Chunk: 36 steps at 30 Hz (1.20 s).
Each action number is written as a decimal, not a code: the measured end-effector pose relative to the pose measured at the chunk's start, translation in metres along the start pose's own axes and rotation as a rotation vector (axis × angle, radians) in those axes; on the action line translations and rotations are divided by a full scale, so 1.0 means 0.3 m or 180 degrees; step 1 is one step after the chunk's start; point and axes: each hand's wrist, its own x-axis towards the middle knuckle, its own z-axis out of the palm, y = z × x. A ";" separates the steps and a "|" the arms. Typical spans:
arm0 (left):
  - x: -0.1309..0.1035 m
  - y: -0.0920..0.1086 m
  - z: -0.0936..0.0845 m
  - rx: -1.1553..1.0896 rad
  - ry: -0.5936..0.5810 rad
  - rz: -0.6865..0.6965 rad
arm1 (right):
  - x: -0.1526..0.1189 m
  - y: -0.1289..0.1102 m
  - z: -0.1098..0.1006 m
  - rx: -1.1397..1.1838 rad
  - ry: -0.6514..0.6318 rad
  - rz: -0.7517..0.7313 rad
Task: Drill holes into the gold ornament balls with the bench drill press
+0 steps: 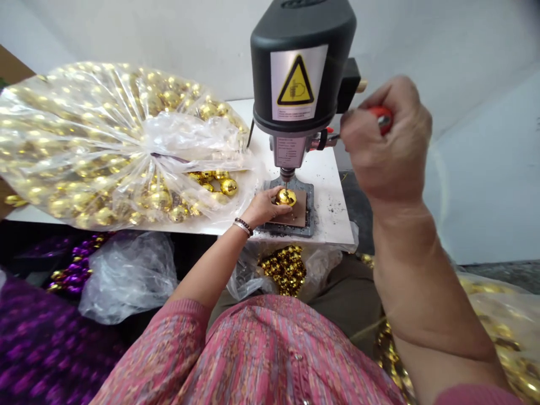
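A shiny gold ball [286, 197] sits on a brown board [300, 209] over the grey base of a small drill press [304, 73]. My left hand [266, 206] grips the ball from its left side, with thumb and fingers around it. The thin drill bit [286, 183] comes down to the top of the ball; whether it has gone in, I cannot tell. My right hand [390, 140] is wrapped around the red-ended handle [383, 119] on the machine's right side.
A large clear bag [80, 152] full of gold balls covers the table's left. Below the table edge, an open plastic bag in my lap holds gold balls [286, 270]. Purple balls [78, 267] lie lower left. Dark crumbs dot the white table [333, 194].
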 end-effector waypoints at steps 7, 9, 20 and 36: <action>0.012 -0.034 0.010 0.0004 -0.0061 0.0218 | -0.179 0.096 -0.014 -0.0429 0.0139 -0.0661; 0.016 -0.043 0.013 0.0003 -0.0053 0.0248 | -0.200 0.121 -0.001 -0.0519 0.0192 -0.0732; 0.038 -0.089 0.027 0.0105 -0.0049 0.0465 | -0.263 0.216 0.064 -0.0783 0.0953 -0.1470; 0.033 -0.084 0.037 -0.0166 0.0017 0.0408 | -0.172 0.194 0.089 -0.0400 0.1083 -0.1185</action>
